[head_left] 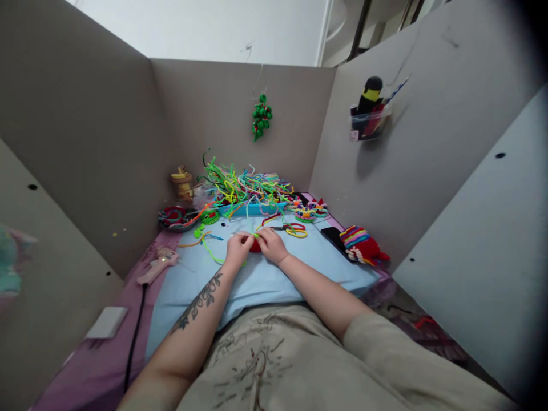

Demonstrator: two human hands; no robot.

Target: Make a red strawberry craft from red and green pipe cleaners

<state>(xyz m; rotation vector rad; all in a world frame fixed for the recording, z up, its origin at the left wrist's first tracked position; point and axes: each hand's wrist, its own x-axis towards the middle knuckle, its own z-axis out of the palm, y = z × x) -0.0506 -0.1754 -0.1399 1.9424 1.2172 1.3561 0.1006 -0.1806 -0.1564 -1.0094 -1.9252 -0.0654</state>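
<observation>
My left hand [240, 249] and my right hand [273, 245] meet over the blue cloth, fingers pinched together. Between the fingertips shows a short bit of lime-green pipe cleaner [256, 234]. Just below it is a red rounded piece [256, 246], partly covered by both hands; which fingers bear on it I cannot tell. A longer green pipe cleaner [209, 250] curves over the cloth on the left. Scissors with yellow and red handles [296, 230] lie right beyond my right hand.
A blue tray [240, 210] heaped with coloured pipe cleaners stands at the back. At left are a pink glue gun [158, 268] with a black cord and a bowl [182, 224]. To the right lie a black phone [338, 242] and a red striped piece [363, 245]. Grey panels enclose the table.
</observation>
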